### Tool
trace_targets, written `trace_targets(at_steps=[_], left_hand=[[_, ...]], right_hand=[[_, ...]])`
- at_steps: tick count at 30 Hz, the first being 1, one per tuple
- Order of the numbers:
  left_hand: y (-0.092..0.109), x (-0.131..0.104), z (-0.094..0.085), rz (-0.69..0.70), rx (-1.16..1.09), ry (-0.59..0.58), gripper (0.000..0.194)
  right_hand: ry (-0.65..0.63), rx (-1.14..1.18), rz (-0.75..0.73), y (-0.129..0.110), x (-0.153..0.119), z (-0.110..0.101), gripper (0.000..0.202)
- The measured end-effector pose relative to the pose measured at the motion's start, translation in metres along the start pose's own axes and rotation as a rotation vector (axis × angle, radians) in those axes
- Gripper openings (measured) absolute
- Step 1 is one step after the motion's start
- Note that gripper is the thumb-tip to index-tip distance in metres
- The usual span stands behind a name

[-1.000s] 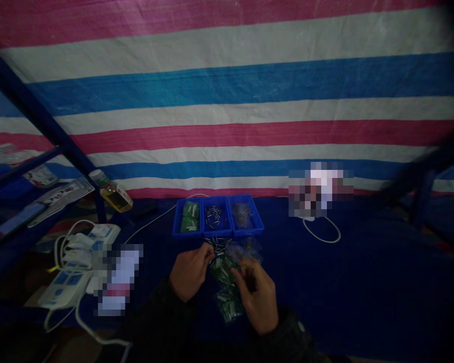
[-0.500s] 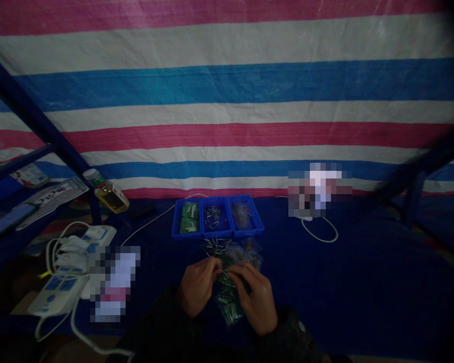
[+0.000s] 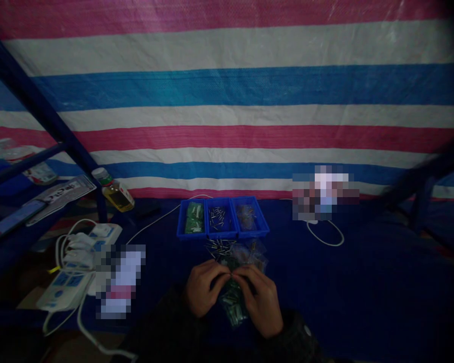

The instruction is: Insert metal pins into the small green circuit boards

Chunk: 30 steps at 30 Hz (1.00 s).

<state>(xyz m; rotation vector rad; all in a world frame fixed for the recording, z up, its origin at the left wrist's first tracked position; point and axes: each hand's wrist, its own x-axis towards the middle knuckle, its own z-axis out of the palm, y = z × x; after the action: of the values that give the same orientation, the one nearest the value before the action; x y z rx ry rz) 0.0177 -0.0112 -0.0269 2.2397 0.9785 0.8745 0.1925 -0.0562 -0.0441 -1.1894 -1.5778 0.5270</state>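
Note:
My left hand (image 3: 208, 287) and my right hand (image 3: 260, 297) meet at the fingertips, both pinched. Whatever lies between the fingers is too small and dark to make out. Beneath them is a pile of small green packets (image 3: 234, 308), partly covered by my fingers. Just beyond my hands lie loose thin metal pins (image 3: 220, 247) and some clear plastic bags (image 3: 251, 252). Behind these stand three blue trays side by side: the left tray (image 3: 180, 228) holds green packets, the middle tray (image 3: 222, 234) metal pins, the right tray (image 3: 264, 228) clear bags.
At the left are a white power strip (image 3: 56, 295) with plugs and cables, a blurred-out phone-like object (image 3: 121, 282) and a leaning bottle of yellow liquid (image 3: 117, 195). A white cable loop (image 3: 335, 244) lies right. Blue frame bars (image 3: 49, 106) flank a striped sheet (image 3: 227, 85).
My fingertips have come together; they were slightly apart over the green packets before. The whole view has shifted a little, so everything appears slightly further right.

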Motion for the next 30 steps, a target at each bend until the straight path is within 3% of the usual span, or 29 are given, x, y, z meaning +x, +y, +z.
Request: trace_targets(at_steps=[7, 10, 30], left_hand=[[0.0006, -0.0013, 0.0002, -0.006, 0.009, 0.029, 0.018], [0.0008, -0.0016, 0.0000, -0.033, 0.015, 0.043, 0.019], [0.0023, -0.0011, -0.0014, -0.061, -0.006, 0.044, 0.023]], right_hand=[[-0.036, -0.059, 0.010, 0.0007, -0.0005, -0.0012, 0.021], [-0.010, -0.028, -0.011, -0.0004, -0.0001, -0.0014, 0.014], [0.057, -0.069, -0.071, -0.0012, -0.0005, -0.0026, 0.020]])
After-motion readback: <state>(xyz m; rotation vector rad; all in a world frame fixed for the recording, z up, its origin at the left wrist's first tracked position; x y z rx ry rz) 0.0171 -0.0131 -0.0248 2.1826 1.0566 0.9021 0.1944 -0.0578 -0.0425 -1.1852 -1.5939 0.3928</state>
